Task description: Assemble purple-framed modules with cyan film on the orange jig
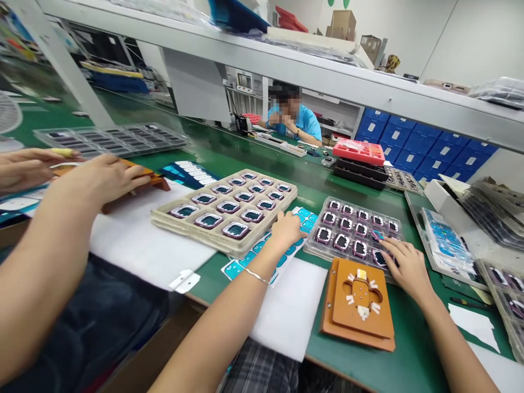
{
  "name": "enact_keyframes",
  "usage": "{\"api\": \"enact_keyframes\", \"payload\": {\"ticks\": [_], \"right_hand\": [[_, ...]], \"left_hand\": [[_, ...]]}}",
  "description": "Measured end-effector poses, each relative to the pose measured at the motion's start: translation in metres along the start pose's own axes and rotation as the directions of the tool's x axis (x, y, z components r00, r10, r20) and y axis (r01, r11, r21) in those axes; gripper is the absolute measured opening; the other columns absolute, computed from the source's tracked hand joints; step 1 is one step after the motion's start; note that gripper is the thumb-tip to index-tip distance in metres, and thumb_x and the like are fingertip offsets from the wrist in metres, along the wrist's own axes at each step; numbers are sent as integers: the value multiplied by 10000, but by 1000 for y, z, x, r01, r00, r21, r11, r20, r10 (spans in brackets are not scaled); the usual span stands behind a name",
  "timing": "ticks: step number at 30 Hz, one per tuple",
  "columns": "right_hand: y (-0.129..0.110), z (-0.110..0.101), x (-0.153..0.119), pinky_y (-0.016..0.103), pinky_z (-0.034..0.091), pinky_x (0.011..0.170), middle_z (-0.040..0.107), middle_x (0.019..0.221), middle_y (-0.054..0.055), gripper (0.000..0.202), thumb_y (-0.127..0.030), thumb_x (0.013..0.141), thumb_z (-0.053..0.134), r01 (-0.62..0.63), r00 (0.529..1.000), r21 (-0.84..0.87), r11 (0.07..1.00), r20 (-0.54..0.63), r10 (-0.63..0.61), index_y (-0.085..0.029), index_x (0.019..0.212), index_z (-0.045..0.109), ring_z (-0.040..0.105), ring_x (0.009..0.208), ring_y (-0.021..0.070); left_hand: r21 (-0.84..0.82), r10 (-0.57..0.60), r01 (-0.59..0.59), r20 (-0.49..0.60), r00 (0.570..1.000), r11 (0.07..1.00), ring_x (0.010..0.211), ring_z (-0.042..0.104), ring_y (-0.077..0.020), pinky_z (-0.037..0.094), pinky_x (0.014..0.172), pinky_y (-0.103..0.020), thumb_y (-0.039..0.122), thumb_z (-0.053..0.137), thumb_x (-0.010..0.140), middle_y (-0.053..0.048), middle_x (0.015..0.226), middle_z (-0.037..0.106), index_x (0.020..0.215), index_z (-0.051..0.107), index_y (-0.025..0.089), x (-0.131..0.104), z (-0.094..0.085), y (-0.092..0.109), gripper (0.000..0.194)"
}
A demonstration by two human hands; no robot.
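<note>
My left hand [289, 232], a thin bracelet at its wrist, is closed with curled fingers at a sheet of blue stickers [309, 217]; the fingertips are partly hidden. Beside it lies a beige tray [223, 244] of several framed parts with dark windows. My right hand [407, 267] reaches over a clear plastic tray [313, 245] holding similar purple-rimmed frames. Between its thumb and forefinger is a small frame part with a blue film [376, 235], at one of the tray's pockets. Just in front stands an orange fixture [360, 314] with a shaped recess and white pads.
At left, a co-worker's hands [88, 180] are over another orange fixture [153, 177]. White foam sheets [292, 305] lie along the front edge. Red and black trays [360, 155] are stacked behind. A shelf beam [286, 52] crosses above; another person [309, 123] sits opposite.
</note>
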State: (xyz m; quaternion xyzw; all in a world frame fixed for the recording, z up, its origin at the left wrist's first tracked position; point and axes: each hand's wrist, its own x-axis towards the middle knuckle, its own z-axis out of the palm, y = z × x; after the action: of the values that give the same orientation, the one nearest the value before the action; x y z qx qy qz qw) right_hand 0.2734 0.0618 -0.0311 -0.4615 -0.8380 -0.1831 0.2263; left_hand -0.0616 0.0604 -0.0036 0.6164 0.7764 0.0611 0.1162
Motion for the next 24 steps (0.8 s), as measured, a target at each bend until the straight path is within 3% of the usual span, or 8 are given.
{"api": "enact_keyframes", "payload": {"ticks": [7, 11, 15, 19, 24], "right_hand": [[4, 1, -1, 461, 444, 851, 605, 1337, 52, 328, -352, 1028, 380, -10, 996, 80, 997, 90, 3, -263, 1172, 661, 539, 1147, 295], [15, 2, 24, 456, 470, 926, 552, 1395, 88, 340, -318, 1014, 386, 69, 984, 145, 987, 154, -92, -218, 1241, 618, 529, 1186, 284], [28, 5, 69, 433, 496, 959, 576, 1374, 56, 448, -127, 870, 481, 219, 912, 241, 945, 294, -286, -243, 1284, 606, 563, 1180, 260], [39, 3, 97, 343, 537, 899, 709, 1098, 31, 347, -102, 793, 559, 289, 836, 324, 901, 373, -402, -256, 1058, 721, 662, 995, 208], [50, -1, 82, 320, 546, 769, 687, 977, 75, 243, -202, 904, 478, 218, 904, 310, 925, 294, -312, -212, 957, 714, 669, 860, 197]], "left_hand": [[-59, -24, 28, 63, 998, 998, 1346, 340, -330, 432, 999, -411, 401, 684, 832, -124, 1358, 467, 1127, 644, 154, 11, 1, 0, 387], [-83, -36, 45, 102, 994, 996, 1365, 313, -331, 419, 1016, -439, 380, 714, 809, -120, 1387, 440, 1092, 644, 144, 17, 1, -1, 375], [-93, -49, 59, 106, 993, 994, 1378, 300, -337, 402, 1041, -464, 398, 728, 797, -121, 1424, 411, 1125, 626, 144, 17, -2, -3, 427], [-89, -44, 54, 108, 993, 995, 1383, 303, -337, 403, 1043, -457, 407, 735, 791, -130, 1440, 400, 1149, 617, 139, 14, -5, -5, 462], [-85, -37, 47, 118, 992, 995, 1391, 291, -340, 408, 1038, -451, 400, 729, 792, -130, 1437, 396, 1113, 620, 137, 16, -4, -4, 428]]}}
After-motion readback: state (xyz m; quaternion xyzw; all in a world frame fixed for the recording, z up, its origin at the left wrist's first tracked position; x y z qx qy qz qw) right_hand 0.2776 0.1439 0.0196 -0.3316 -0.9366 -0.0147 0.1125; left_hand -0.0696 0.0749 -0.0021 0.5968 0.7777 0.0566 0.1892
